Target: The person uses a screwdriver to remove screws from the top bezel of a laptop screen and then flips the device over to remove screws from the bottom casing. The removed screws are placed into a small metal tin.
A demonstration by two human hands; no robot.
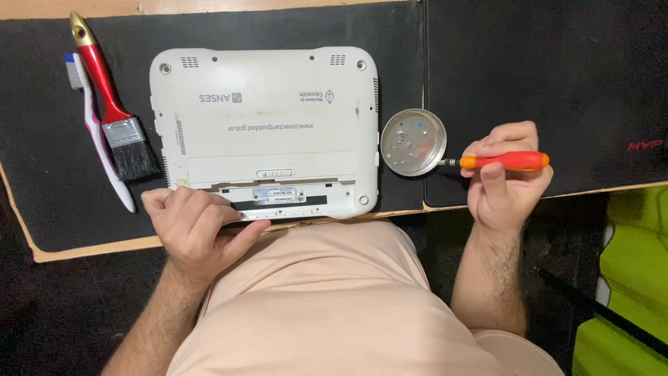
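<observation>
While black mats (529,76) cover the table (209,7), I see both hands busy.
Left hand (191,223) presses the white laptop (264,125) at six o'clock; right hand (504,174) grasps an orange screwdriver (504,161).

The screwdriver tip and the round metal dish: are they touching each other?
Touching. The head view shows the screwdriver in the right hand, its tip meeting the rim of the dish with no visible gap.

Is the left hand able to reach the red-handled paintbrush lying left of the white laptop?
Probably yes. The left hand rests on the laptop's near edge, and only bare black mat lies between it and the red-handled paintbrush.
</observation>
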